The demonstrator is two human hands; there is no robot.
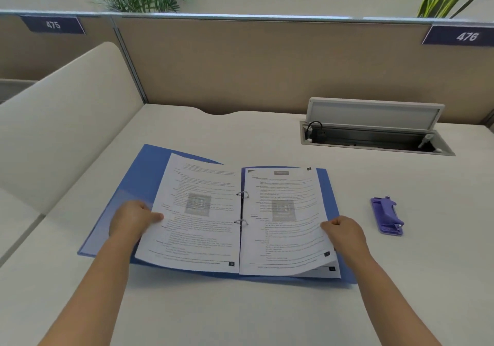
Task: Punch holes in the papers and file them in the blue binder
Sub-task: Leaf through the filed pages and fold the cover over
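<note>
A blue binder [139,185] lies open near the desk's [267,313] left edge, papers [283,220] threaded on both rings [242,208], so filing looks nearly done. Left hand [133,218] pinches the left page's outer edge; right hand [344,232], fingers curled, pinches the right page's. Purple hole punch [387,216] sits right

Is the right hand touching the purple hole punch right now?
Apart. The head view shows bare desk between the right hand, which grips the right-hand pages' edge, and the purple hole punch farther right.
</note>
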